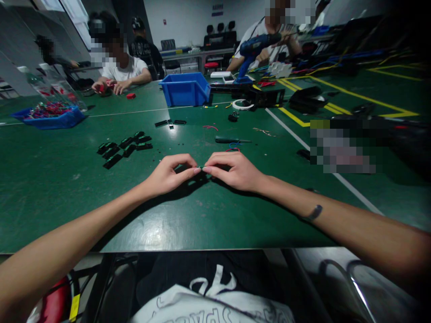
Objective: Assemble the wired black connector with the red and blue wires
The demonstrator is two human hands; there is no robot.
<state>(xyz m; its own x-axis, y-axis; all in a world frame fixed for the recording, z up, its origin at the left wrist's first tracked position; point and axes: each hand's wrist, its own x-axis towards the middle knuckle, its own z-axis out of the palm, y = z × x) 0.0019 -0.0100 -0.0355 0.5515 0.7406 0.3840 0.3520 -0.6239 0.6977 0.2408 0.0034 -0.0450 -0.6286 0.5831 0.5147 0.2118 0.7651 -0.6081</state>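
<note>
My left hand (173, 174) and my right hand (237, 171) meet over the green table (188, 224), thumbs and fingertips pinched together. Between them is a tiny green piece (201, 168), mostly covered by the fingers; its kind is too small to make out. To the left of my left hand lie several small black parts with green on top (129, 149). Just beyond my right hand are a dark-handled screwdriver (226, 140) and some short blue and red wires (235, 146).
A blue bin (186, 92) stands farther back, with a blue drill (251, 51) to its right. At the left, a blue tray (55, 122) of coloured wires sits beside plastic bottles (65, 87). A person in a white shirt (126, 69) handles red parts across the table.
</note>
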